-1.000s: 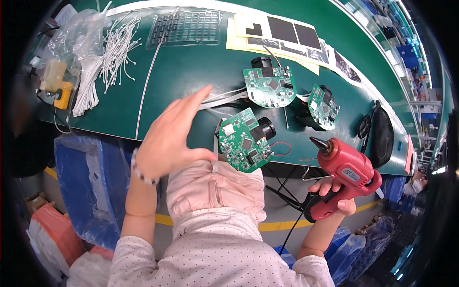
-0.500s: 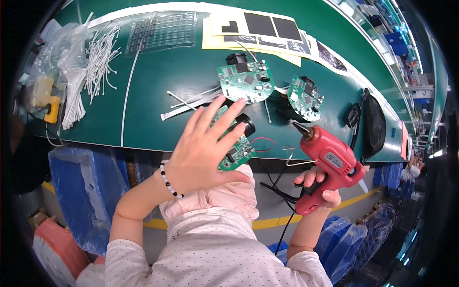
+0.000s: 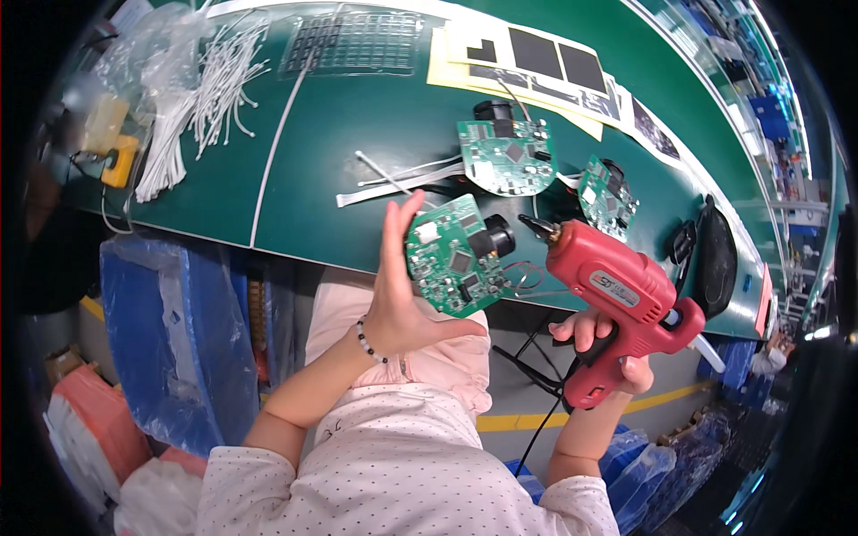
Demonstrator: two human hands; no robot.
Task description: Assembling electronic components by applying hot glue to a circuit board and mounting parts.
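My right hand (image 3: 585,330) is wrapped round the handle of a red hot glue gun (image 3: 617,281), its nozzle pointing up and left. A green circuit board (image 3: 438,268) with a black round lens part (image 3: 500,234) sits at the table's near edge, just left of the nozzle. Along this board's left side is my left hand (image 3: 398,313), fingers stretched upward and thumb spread out below the board. Whether it touches the board's edge I cannot tell. Farther back are a second circuit board (image 3: 508,154) and, to its right, a third one (image 3: 608,201).
White cables (image 3: 393,186) lie behind the near board. Bundled white cable ties (image 3: 170,147), a clear plastic tray (image 3: 357,45) and paper sheets with black pieces (image 3: 536,54) are at the back. A black pouch (image 3: 715,259) lies right; a wrapped blue bin (image 3: 174,339) stands below the table.
My left hand has moved off the top of the near board to its left side, uncovering it. The glue gun's nozzle has come closer to that board.
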